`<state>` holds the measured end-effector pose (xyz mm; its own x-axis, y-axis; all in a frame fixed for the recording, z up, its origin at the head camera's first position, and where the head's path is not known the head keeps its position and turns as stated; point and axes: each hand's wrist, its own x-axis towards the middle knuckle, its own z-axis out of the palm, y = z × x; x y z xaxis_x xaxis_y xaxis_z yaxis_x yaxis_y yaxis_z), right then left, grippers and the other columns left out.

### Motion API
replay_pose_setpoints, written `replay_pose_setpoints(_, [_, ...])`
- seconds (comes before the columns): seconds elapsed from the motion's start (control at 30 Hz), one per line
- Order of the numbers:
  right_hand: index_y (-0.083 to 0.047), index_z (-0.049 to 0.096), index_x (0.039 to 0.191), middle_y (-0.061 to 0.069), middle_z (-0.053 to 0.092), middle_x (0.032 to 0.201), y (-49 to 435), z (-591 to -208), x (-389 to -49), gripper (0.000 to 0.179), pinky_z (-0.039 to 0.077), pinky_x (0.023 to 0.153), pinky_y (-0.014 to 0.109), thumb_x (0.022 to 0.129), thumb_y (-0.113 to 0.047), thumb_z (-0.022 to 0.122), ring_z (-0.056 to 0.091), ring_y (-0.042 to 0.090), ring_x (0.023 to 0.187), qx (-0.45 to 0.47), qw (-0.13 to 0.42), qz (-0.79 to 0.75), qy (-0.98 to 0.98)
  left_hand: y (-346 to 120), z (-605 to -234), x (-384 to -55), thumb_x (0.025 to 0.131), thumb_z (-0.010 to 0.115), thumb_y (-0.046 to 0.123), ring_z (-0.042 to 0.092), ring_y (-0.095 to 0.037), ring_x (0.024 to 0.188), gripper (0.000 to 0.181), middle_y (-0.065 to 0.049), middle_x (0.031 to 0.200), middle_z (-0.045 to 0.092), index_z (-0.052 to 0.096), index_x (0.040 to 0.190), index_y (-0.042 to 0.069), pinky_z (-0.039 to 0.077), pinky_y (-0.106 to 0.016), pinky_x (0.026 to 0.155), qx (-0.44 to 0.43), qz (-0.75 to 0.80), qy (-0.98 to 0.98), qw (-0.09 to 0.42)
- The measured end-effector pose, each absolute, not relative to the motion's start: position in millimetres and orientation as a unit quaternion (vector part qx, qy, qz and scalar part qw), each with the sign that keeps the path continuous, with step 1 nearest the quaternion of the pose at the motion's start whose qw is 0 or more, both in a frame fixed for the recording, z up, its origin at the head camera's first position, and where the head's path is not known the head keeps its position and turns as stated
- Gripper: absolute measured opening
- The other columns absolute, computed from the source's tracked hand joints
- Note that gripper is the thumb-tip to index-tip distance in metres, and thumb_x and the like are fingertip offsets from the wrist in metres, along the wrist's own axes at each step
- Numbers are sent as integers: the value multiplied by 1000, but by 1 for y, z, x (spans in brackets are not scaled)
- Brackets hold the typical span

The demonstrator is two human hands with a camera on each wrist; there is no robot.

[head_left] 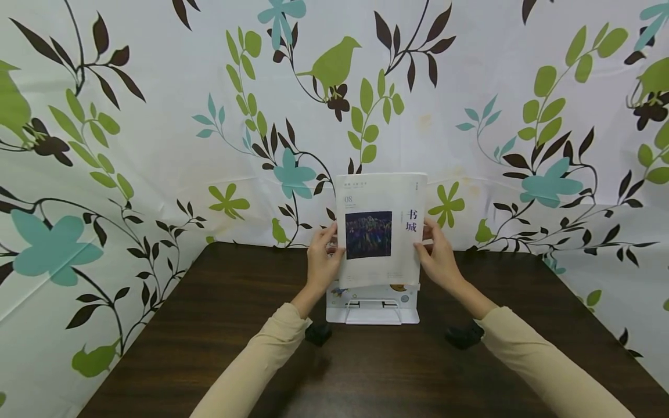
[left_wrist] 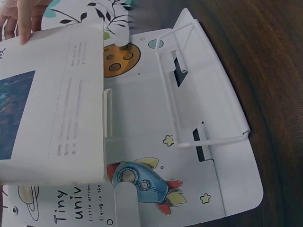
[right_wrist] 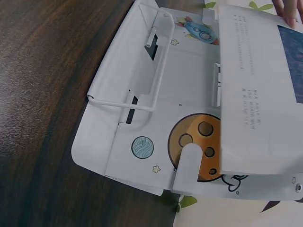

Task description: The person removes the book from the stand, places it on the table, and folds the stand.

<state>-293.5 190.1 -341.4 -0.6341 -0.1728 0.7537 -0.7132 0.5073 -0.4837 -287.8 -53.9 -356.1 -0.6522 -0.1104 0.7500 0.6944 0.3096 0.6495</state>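
Both hands hold a white magazine (head_left: 368, 238) upright by its side edges, with a dark picture on its cover. In the head view my left hand (head_left: 324, 259) pinches the left edge and my right hand (head_left: 438, 255) pinches the right edge. Behind and below it stands a white book stand (head_left: 373, 316) with a cartoon rocket (left_wrist: 140, 182) and an orange moon (right_wrist: 199, 142) printed on it. The left wrist view shows the stand's wire support (left_wrist: 165, 94) at the base. The magazine's lower edge is above that support and covers part of the stand's back.
The dark wooden table (head_left: 235, 348) carries the stand near its far edge. A white cloth (head_left: 157, 145) printed with leaves and birds hangs behind and at the sides. Dark objects (head_left: 463, 335) show by both wrists.
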Motion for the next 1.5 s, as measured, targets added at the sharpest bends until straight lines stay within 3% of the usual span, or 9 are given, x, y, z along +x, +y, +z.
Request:
replay_pose_setpoints(0.23, [6,37,128,21,53,97,202,-336,-280,54,47,61,17,78,17,56,52,29,78,258,266,422,-827,-51,-358,-279,70,65,-17,58,-29,87,58,-19,104,54,48,125,-9,54,-31,65,-201,-563,-743,301])
replay_pose_setpoints(0.63, [11,36,127,24,54,96,223,-329,-256,48,43,61,20,82,13,52,52,22,79,184,173,447,-858,-33,-367,-264,68,68,-15,58,-30,87,58,-20,105,54,51,123,-8,54,-25,65,-206,-595,-741,232])
replay_pose_setpoints(0.9, [12,34,128,23,53,101,247,-331,-246,49,45,62,19,82,9,52,52,12,78,163,109,445,-874,-17,-350,-233,69,63,-19,54,-40,90,55,-28,104,50,45,121,-17,53,-39,69,-203,-642,-722,158])
replay_pose_setpoints(1.2, [12,29,126,22,50,103,271,-332,-230,52,48,59,28,82,4,56,52,17,79,149,22,437,-887,1,-360,-217,68,63,-18,54,-39,89,54,-26,103,51,47,119,-17,51,-20,66,-190,-666,-711,121])
replay_pose_setpoints(1.5, [13,27,122,22,52,101,295,-342,-221,51,51,62,36,80,0,54,55,23,80,80,-57,431,-897,29,-385,-215,68,65,-17,55,-33,86,55,-21,101,52,49,120,-14,53,-24,67,-208,-676,-701,91])
